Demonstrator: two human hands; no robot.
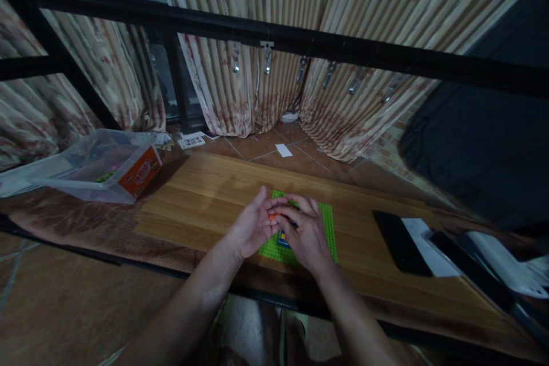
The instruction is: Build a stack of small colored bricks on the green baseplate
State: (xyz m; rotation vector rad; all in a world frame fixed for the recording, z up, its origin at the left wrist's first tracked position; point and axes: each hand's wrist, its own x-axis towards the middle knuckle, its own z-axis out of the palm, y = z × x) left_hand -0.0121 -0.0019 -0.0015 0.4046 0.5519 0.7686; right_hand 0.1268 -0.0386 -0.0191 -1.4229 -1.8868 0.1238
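My left hand [257, 226] is turned palm up over the green studded baseplate [328, 229], its fingers stretched out. At its fingers is a small orange toy brick [272, 217]. My right hand [306, 231] reaches in from the other side, thumb and fingertips pinched together at the orange brick. Beneath the hands a blue brick piece [283, 240] with a bit of yellow sits on the baseplate, partly covered by the right hand. The baseplate lies on a wooden board [206, 200], and its middle is hidden by both hands.
A clear plastic box [94, 183] with an orange label stands at the left, a few coloured pieces inside. A black flat object [401, 243], white paper [431, 246] and other items lie at the right. A dark metal bar [214, 23] with hooks crosses before the curtains.
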